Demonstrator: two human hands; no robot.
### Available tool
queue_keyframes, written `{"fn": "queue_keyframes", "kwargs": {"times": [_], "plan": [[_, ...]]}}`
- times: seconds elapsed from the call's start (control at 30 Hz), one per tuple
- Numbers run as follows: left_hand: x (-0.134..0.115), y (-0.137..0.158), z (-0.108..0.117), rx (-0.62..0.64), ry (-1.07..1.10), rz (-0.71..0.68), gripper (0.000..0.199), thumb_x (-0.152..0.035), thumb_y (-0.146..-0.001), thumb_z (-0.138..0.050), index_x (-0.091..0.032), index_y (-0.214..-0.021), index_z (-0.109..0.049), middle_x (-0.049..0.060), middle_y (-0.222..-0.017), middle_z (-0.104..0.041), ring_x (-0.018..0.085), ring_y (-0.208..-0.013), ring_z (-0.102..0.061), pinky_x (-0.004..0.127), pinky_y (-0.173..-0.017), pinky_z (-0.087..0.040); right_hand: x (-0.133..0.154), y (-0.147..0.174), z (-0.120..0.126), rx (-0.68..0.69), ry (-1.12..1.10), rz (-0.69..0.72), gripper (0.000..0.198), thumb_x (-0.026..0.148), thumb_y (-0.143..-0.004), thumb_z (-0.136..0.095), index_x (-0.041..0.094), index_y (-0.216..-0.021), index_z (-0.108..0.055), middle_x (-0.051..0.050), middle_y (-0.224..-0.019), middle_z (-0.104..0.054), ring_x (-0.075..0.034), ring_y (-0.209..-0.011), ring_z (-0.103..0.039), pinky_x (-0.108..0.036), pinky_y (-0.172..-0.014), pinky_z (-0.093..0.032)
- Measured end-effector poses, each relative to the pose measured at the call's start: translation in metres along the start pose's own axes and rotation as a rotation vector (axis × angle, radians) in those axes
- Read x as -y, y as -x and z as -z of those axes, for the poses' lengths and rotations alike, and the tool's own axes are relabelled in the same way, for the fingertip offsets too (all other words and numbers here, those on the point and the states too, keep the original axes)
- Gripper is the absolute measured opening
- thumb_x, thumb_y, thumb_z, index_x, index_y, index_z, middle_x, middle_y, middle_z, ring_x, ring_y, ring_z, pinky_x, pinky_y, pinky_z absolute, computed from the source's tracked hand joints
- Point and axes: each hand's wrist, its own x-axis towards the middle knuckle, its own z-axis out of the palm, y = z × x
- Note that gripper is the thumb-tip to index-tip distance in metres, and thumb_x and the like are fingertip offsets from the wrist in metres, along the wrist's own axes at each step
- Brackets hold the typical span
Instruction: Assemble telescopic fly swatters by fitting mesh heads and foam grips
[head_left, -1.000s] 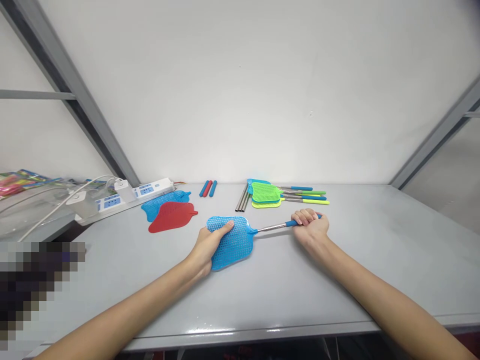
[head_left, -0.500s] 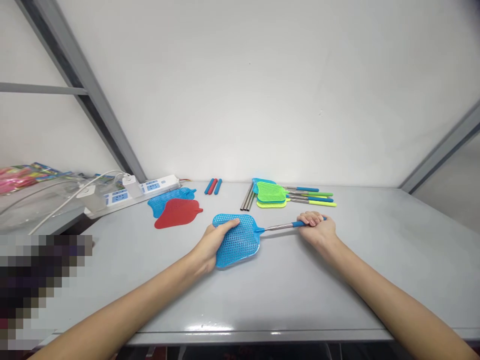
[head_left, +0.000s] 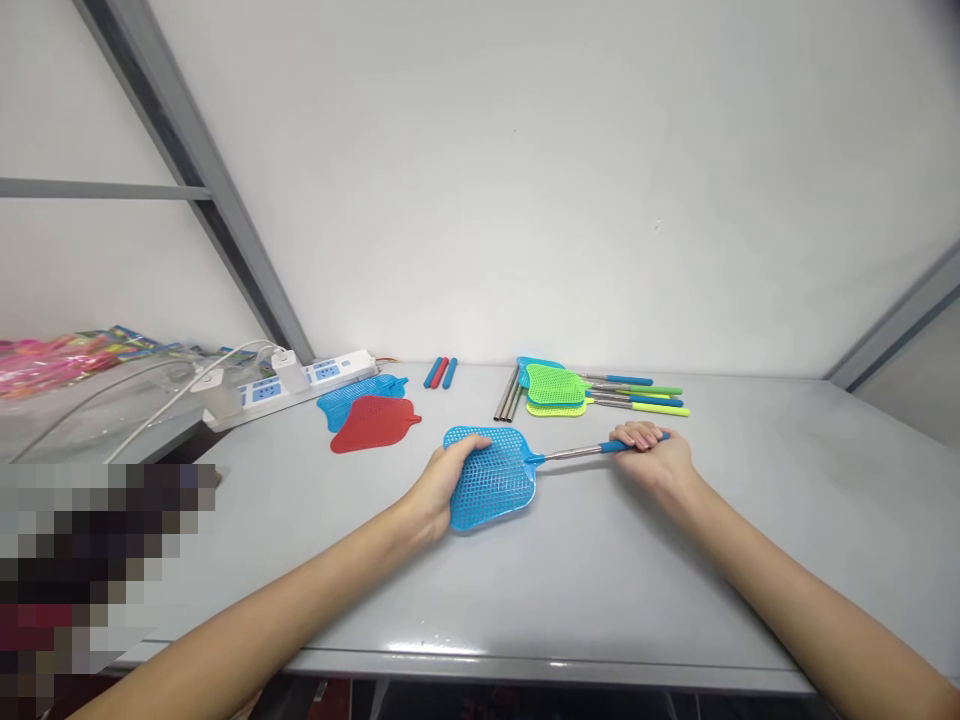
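Between my hands is a blue fly swatter [head_left: 496, 482] with a perforated head, a metal rod and a blue grip. My left hand [head_left: 442, 490] is closed on the left edge of its head, thumb on top. My right hand [head_left: 654, 452] wraps round the blue grip at the other end. Behind it lies a pile of fly swatters [head_left: 556, 388] with green, blue and yellow heads, their handles pointing right. Several metal rods [head_left: 508, 395] lie beside that pile. To the left, a red swatter head [head_left: 375, 422] overlaps a blue swatter head [head_left: 352, 398].
Blue and red grips [head_left: 440, 373] lie near the wall. A white power strip [head_left: 300, 385] with plugged-in chargers and cables runs along the grey table [head_left: 600, 590] at the left. Beyond it are plastic-wrapped packages [head_left: 67, 365]. A pixelated patch covers the lower left.
The whole view has shifted, so everything appears slightly farther right. Both hands keep the same hold on the blue fly swatter.
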Motion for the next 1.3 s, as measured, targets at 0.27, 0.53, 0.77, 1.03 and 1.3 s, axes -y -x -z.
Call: {"fn": "queue_keyframes", "kwargs": {"times": [0.27, 0.53, 0.77, 1.03, 1.3], "plan": [[-0.0016, 0.0002, 0.0001, 0.037, 0.040, 0.014, 0.033, -0.029, -0.065, -0.062, -0.013, -0.093, -0.058, 0.012, -0.090, -0.064, 0.026, -0.076, -0.063, 0.039, -0.069, -0.051, 0.0000, -0.0025, 0.0020, -0.034, -0.022, -0.028, 0.020, 0.009, -0.049, -0.030, 0.019, -0.053, -0.013, 0.007, -0.034, -0.018, -0.007, -0.024, -0.021, -0.020, -0.029, -0.022], [-0.0025, -0.0008, -0.0016, 0.070, 0.106, 0.046, 0.030, -0.032, -0.069, -0.056, -0.014, -0.092, -0.058, 0.011, -0.088, -0.066, 0.025, -0.076, -0.063, 0.038, -0.070, -0.050, -0.0006, -0.0037, 0.0037, -0.066, -0.027, -0.052, 0.018, 0.009, -0.050, -0.029, 0.019, -0.054, -0.015, 0.007, -0.035, -0.018, -0.007, -0.025, -0.021, -0.020, -0.029, -0.022], [-0.0066, 0.0034, -0.0039, 0.092, 0.167, 0.104, 0.030, -0.035, -0.072, -0.050, -0.012, -0.089, -0.059, 0.011, -0.082, -0.066, 0.025, -0.073, -0.064, 0.039, -0.070, -0.050, -0.0016, -0.0055, 0.0040, -0.080, -0.028, -0.058, 0.018, 0.008, -0.051, -0.029, 0.019, -0.054, -0.016, 0.007, -0.035, -0.018, -0.006, -0.024, -0.022, -0.019, -0.029, -0.022], [-0.0060, 0.0018, -0.0025, 0.107, 0.178, 0.112, 0.030, -0.036, -0.072, -0.051, -0.012, -0.088, -0.060, 0.010, -0.081, -0.067, 0.025, -0.074, -0.064, 0.038, -0.071, -0.050, -0.0020, -0.0077, 0.0045, -0.074, -0.015, -0.068, 0.017, 0.008, -0.052, -0.029, 0.019, -0.054, -0.017, 0.008, -0.035, -0.019, -0.006, -0.025, -0.023, -0.019, -0.030, -0.023], [-0.0063, 0.0019, -0.0025, 0.115, 0.168, 0.102, 0.028, -0.035, -0.074, -0.048, -0.013, -0.083, -0.061, 0.009, -0.078, -0.067, 0.023, -0.070, -0.064, 0.037, -0.069, -0.051, -0.0024, -0.0084, 0.0039, -0.075, 0.026, -0.063, 0.017, 0.007, -0.055, -0.028, 0.019, -0.055, -0.017, 0.008, -0.037, -0.019, -0.006, -0.026, -0.023, -0.018, -0.030, -0.024]]}}
